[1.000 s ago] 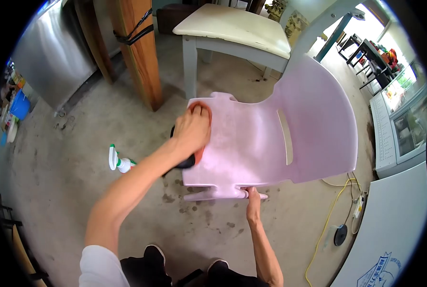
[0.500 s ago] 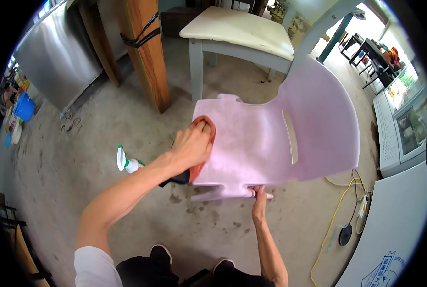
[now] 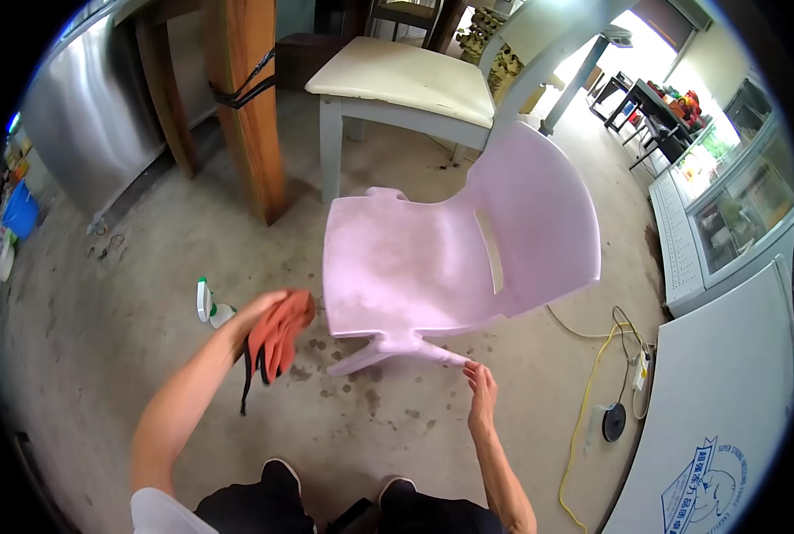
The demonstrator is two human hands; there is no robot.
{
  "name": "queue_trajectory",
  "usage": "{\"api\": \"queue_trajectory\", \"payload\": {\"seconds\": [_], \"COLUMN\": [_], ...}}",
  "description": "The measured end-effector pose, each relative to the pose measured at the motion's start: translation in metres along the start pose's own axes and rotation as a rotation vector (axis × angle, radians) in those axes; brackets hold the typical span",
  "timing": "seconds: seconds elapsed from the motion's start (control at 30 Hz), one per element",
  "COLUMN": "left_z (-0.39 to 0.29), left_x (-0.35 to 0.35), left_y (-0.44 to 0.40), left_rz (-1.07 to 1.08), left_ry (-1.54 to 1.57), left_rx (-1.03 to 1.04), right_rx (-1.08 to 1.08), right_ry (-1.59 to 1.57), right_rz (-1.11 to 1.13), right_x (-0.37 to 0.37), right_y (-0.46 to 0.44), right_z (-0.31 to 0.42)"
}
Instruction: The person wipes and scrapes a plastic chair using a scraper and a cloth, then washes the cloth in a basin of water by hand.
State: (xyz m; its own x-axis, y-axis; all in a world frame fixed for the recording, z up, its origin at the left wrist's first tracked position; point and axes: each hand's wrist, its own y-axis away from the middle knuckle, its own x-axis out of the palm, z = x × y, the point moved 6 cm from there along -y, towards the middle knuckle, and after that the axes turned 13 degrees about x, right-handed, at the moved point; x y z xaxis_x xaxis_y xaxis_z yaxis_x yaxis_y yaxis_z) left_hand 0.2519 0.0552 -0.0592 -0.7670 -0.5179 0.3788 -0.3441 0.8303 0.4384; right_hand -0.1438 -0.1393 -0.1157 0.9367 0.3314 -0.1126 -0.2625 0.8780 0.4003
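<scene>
A pale pink plastic chair (image 3: 397, 258) stands before me, with greyish smudges on its seat. My left hand (image 3: 259, 311) is closed round a crumpled orange cloth (image 3: 281, 334) with black edging, off the seat's near left corner and apart from it. Some of that hand's fingers are hidden behind the cloth. With its fingertips, my right hand (image 3: 480, 392) grips the end of the chair's near leg (image 3: 441, 353). A white spray bottle (image 3: 208, 304) with a green nozzle is on the floor beyond my left forearm.
A grey chair with a cream seat (image 3: 406, 78) stands close behind the pink one, beside a wooden post (image 3: 245, 133). Right of me, cables (image 3: 590, 383) and a black reel (image 3: 614, 423) lie by a white freezer (image 3: 726, 383). Wet spots (image 3: 370, 400) mark the concrete floor.
My left hand has lifted the cloth off the seat and drawn it left and toward me. My right hand has shifted to the tip of the chair leg. The view has turned slightly right.
</scene>
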Motion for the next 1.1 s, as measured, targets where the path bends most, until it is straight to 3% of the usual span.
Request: {"api": "queue_trajectory", "payload": {"seconds": [0.07,0.17,0.23,0.37,0.47,0.67,0.73,0.8,0.87,0.97,1.03,1.1], "left_z": [0.009,0.01,0.009,-0.011,-0.025,0.002,0.005,0.016,0.008,0.01,0.024,0.015], "left_x": [0.005,0.04,0.061,0.102,0.125,0.129,0.135,0.135,0.142,0.145,0.138,0.145], "left_y": [0.033,0.06,0.061,0.071,0.075,0.087,0.104,0.112,0.12,0.115,0.099,0.093], "left_rz": [-0.053,0.067,0.472,0.663,0.594,0.488,0.47,0.481,0.521,0.499,0.38,0.318], "left_ry": [-0.058,-0.013,-0.389,-0.437,-0.234,-0.304,-0.331,-0.315,-0.316,-0.31,-0.416,-0.306], "left_rx": [-0.118,-0.156,0.0,-0.003,0.024,0.073,0.017,0.004,0.103,0.159,0.147,0.138], "right_rx": [0.054,-0.114,-0.172,-0.285,-0.366,-0.598,-0.655,-0.469,-0.532,-0.333,-0.44,-0.591], "right_ry": [-0.039,-0.063,0.006,0.112,0.207,0.61,1.039,1.191,1.362,1.181,1.235,1.198], "right_rz": [-0.037,-0.089,-0.09,-0.006,0.128,0.266,0.033,-0.044,-0.157,-0.005,0.078,0.118], "right_x": [-0.026,-0.047,-0.047,-0.02,0.02,0.115,0.138,0.147,0.15,0.141,0.14,0.141], "right_y": [0.001,0.009,0.019,0.049,0.056,-0.001,-0.048,-0.084,-0.089,-0.079,-0.051,-0.024], "right_z": [-0.003,0.027,0.057,0.118,0.146,0.181,0.17,0.167,0.144,0.142,0.149,0.16]}}
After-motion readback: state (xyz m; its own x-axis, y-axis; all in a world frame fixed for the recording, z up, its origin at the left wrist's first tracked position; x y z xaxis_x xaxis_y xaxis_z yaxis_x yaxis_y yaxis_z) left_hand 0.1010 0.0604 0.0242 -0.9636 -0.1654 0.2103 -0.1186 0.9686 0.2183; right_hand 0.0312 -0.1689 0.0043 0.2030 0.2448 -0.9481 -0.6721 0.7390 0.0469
